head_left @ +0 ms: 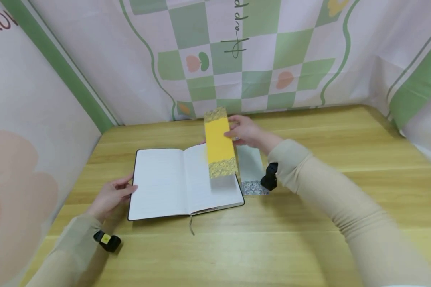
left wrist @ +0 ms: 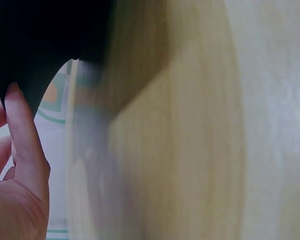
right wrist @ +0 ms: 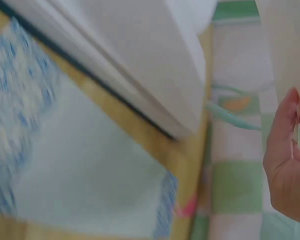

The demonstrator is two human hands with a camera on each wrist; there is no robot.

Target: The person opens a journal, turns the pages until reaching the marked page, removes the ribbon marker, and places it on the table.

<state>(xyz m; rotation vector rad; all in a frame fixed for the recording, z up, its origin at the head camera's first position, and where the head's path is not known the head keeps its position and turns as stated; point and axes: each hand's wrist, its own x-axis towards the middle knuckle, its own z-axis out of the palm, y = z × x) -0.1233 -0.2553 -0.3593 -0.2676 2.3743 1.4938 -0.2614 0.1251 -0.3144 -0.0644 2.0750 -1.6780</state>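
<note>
A black-covered notebook [head_left: 161,179] lies spread out on the wooden table, its pages white with faint lines. My left hand [head_left: 111,195] holds its left edge, and in the left wrist view the fingers [left wrist: 25,135] pinch the dark cover [left wrist: 20,55]. Above the right page, my right hand [head_left: 247,130] pinches a long yellow card [head_left: 218,139] by its right edge. Gold patterned bands cross both ends of that card. A pale blue card [head_left: 249,161] with blue-and-white patterned ends lies on the table beside the notebook, partly hidden by the right hand.
A thin ribbon [head_left: 191,225] trails from the notebook's spine onto the table [head_left: 215,255]. Behind the table hangs a green-and-white checked cloth [head_left: 258,48]. Something small and pink [right wrist: 186,206] shows beyond the blue card in the right wrist view.
</note>
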